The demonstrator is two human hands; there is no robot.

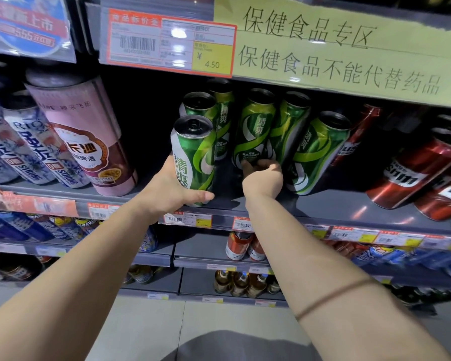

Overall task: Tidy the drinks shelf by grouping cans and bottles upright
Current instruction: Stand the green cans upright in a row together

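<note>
I see the left hand [171,190] grasping the front green can [193,160] at the shelf [336,207] edge. The right hand [262,178] clasps the second green can [254,126] base; its fingers are hidden behind.

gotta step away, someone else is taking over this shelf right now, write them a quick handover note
Left hand grips the front green can near its base, at the shelf edge.
Right hand reaches further in, fingers at the foot of the middle green can; grip hidden.
Done: the green cans stand upright in one cluster, red cans to their right, pink can and blue-white cans to their left.
Left: seat the front can with its group, close the gaps.
</note>
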